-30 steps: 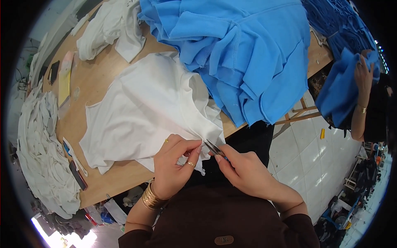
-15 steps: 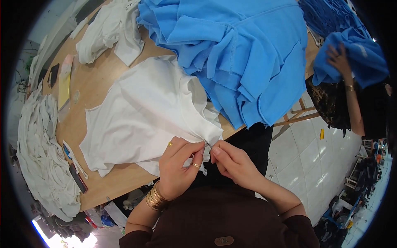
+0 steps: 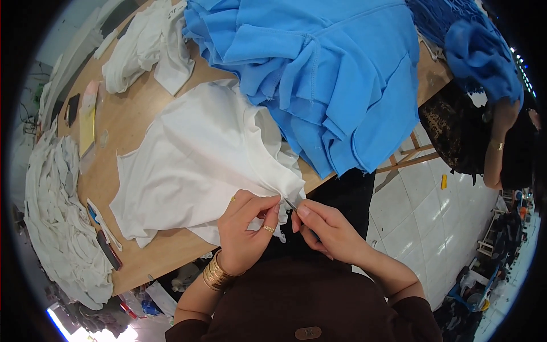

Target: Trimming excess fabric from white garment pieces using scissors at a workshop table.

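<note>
White garment (image 3: 194, 165) lay spread on the wooden counter (image 3: 137, 114), its near corner pinched in the left hand (image 3: 246, 231). The right hand (image 3: 327, 231) gripped a small metal tool (image 3: 290, 204) touching that corner. Blue garments (image 3: 330, 74) were heaped just beyond.

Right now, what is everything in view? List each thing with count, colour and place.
white garment: one, white, spread on the table's near edge
blue garments: a pile, blue, far right of the table
white cloth pile: one heap, white, left end
crumpled white cloth: one, white, far side
table: one, wooden
small metal tool: one, dark, at the garment's edge
another person: one, right, holding blue cloth
left hand: pinching the garment's edge
right hand: holding the tool
</note>
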A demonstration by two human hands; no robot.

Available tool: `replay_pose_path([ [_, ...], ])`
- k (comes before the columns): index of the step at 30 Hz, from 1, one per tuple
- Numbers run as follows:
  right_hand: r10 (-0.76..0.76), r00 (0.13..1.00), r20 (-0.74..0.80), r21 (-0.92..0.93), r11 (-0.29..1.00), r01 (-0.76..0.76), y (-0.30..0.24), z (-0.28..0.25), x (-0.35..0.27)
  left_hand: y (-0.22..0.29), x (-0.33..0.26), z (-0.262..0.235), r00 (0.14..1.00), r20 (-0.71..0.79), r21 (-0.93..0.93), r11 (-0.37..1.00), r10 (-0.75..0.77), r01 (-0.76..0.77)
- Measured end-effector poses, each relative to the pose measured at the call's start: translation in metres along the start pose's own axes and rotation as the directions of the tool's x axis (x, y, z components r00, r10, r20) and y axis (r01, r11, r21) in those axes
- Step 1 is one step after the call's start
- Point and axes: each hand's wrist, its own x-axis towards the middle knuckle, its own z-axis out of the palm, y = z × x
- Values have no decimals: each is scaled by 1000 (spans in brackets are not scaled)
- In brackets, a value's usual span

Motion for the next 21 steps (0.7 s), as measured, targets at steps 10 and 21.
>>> replay_pose_path([
  [10, 41, 999, 4, -8, 999, -41, 3, -2, 3, -1, -1, 1, 999, 12, 27, 999, 36, -36],
  [21, 82, 996, 35, -25, 996, -81, 4, -8, 9, -9, 2, 5, 975, 11, 168, 960, 224, -223],
])
